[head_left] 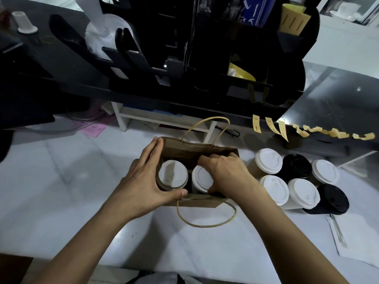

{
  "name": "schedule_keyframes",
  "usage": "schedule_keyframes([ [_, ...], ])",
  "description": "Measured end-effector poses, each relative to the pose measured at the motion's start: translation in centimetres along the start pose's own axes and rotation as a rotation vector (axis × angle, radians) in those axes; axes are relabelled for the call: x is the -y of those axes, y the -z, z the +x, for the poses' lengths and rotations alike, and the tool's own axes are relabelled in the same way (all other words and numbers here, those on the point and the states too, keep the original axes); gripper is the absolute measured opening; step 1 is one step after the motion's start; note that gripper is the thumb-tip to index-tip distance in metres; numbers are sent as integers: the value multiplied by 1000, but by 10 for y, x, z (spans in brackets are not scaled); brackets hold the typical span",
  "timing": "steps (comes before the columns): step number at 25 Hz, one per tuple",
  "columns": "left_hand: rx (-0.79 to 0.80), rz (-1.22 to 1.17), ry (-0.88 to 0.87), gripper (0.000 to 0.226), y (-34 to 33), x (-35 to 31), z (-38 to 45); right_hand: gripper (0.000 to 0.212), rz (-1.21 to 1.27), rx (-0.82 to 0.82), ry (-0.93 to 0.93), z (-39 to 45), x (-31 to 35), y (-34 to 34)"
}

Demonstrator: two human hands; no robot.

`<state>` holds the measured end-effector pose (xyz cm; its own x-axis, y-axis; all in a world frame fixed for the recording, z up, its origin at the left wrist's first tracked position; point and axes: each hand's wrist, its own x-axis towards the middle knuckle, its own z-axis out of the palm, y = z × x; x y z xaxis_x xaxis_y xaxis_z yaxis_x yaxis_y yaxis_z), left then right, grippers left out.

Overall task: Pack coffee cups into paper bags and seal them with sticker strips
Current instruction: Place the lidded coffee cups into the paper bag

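Observation:
A brown paper bag with twine handles stands open in the middle of the white table. Two white-lidded coffee cups sit inside it side by side, the left cup and the right cup. My left hand grips the bag's left end, fingers on the far wall and thumb on the near rim. My right hand is curled over the right cup's lid, fingers and thumb round its rim. Yellow sticker strips hang in a row from the black shelf edge behind.
Right of the bag stands a cluster of several cups, with white lids and black lids. A black organiser rack fills the back. A white sheet lies at the right. A pink slip lies far left.

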<state>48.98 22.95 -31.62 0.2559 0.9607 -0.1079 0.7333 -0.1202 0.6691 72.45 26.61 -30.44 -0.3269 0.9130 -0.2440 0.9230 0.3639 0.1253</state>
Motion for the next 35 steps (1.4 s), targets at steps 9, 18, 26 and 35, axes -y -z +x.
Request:
schedule_keyframes([
  [9,3,-3,3,135,1,-3,1,65,-30,-2,1,5,6,-3],
  [18,20,-21,15,135,2,-3,0,69,210,-103,-22,-21,-11,15],
  [26,15,-82,-13,136,0,1,1,39,327,-363,-196,-57,-25,12],
  [35,44,-132,-81,134,-12,-9,7,42,484,-314,-352,-82,-41,-2],
])
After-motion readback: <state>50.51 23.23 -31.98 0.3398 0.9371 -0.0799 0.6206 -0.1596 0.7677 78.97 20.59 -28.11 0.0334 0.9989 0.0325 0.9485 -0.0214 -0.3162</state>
